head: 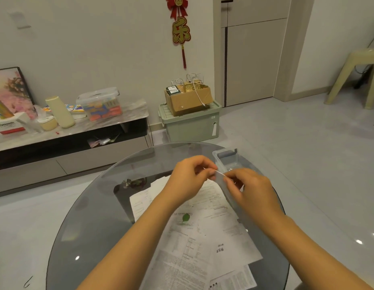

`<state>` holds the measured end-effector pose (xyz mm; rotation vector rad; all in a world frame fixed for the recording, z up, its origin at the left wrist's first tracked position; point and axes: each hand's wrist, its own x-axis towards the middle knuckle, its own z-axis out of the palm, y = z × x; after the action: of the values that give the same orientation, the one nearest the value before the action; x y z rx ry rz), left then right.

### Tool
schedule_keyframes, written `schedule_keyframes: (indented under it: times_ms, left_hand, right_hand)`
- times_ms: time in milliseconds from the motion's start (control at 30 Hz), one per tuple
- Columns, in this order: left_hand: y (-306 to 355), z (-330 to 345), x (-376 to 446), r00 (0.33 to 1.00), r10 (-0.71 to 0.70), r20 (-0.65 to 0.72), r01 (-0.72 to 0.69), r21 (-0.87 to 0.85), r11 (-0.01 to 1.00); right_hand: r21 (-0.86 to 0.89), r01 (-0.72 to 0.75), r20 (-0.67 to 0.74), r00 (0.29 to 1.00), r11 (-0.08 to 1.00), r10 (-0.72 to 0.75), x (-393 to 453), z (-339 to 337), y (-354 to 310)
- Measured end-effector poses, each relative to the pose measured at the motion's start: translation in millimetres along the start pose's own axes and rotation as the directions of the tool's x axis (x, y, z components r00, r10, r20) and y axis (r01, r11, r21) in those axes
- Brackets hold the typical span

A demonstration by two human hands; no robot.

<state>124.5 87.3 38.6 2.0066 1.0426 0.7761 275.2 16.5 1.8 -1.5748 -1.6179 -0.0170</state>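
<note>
The left hand (pixel 190 176) and the right hand (pixel 248 189) are each pinching an end of a thin white stick (pixel 220 173), holding it just in front of the clear plastic box (pixel 225 158). Printed papers (pixel 202 237) are lying on the glass worktop (pixel 98 206), nearer the person than that box.

A clear plastic box (pixel 225 159) stands just beyond the right hand (pixel 251 189), barring that way. Left of the left hand (pixel 188 177) the glass surface (pixel 87 216) lies bare. Flat papers (pixel 202 243) beneath both hands hinder nothing.
</note>
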Motion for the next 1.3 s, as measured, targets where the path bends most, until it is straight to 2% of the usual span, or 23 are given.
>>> schedule_keyframes:
  times_ms: [200, 333, 500, 867, 1000, 1134, 1300]
  left_hand:
    - [16.0, 25.6, 42.3, 0.992, 0.057, 0.111, -0.058, 0.005, 0.998]
    - [17.6, 47.6, 66.6, 0.985, 0.056, 0.166, -0.054, -0.017, 0.998]
    - [16.7, 69.5, 88.4, 0.974, 0.063, 0.219, -0.062, -0.013, 0.998]
    - [5.3, 82.7, 106.7, 0.946, 0.081, 0.314, -0.082, -0.01, 0.997]
    - [0.6, 86.1, 110.2, 0.93, 0.059, 0.362, -0.1, 0.096, 0.99]
    - [-2.3, 87.1, 111.4, 0.926, 0.047, 0.374, -0.099, 0.12, 0.988]
    - [-0.3, 88.4, 109.1, 0.919, 0.068, 0.387, -0.157, 0.201, 0.967]
  right_hand:
    - [-0.105, -0.164, -0.055, 0.986, 0.981, 0.159, 13.7, -23.7, 20.3]
    - [-0.204, -0.317, -0.039, 0.948, 0.926, 0.316, 22.7, -33.5, 34.8]
    - [-0.273, -0.414, -0.03, 0.906, 0.868, 0.423, 29.6, -38.4, 49.4]
    - [-0.304, -0.442, 0.006, 0.885, 0.844, 0.466, 31.4, -36.2, 56.7]
    - [-0.284, -0.445, 0.007, 0.885, 0.849, 0.466, 31.6, -36.5, 55.3]
    - [-0.271, -0.436, 0.006, 0.891, 0.858, 0.454, 31.7, -34.3, 54.0]
    - [-0.245, -0.446, -0.05, 0.893, 0.861, 0.448, 32.8, -33.7, 52.0]
